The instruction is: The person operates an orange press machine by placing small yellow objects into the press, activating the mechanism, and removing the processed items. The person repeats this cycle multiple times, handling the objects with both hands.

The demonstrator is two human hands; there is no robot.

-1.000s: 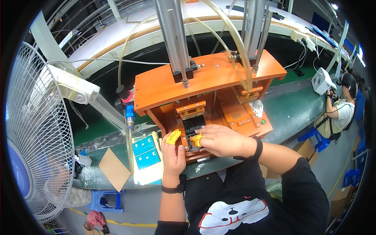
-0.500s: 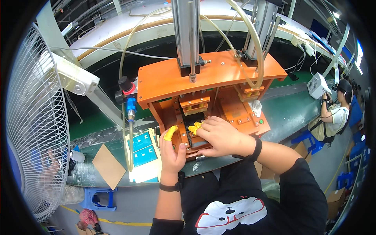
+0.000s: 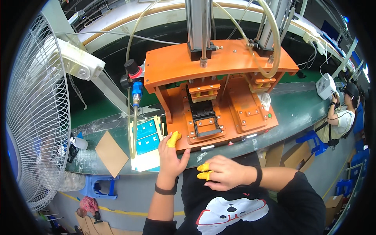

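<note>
Both hands empty: left hand (image 3: 171, 156) open on orange press (image 3: 219, 94) edge, right hand (image 3: 225, 172) loosely curled nearby.

Orange press fixture (image 3: 219, 98) at twelve o'clock, upright on the green bench; black nest (image 3: 203, 117) open at its centre front, unoccupied.

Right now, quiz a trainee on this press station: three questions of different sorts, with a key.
1. True or false: the left hand rests on the front edge of the orange press.
2. Which hand is pulled back off the press? A) left B) right C) both
3. Fill in: the finger cots on the right hand are coloured ____.

Key: 1 true; 2 B; 3 yellow.
</note>
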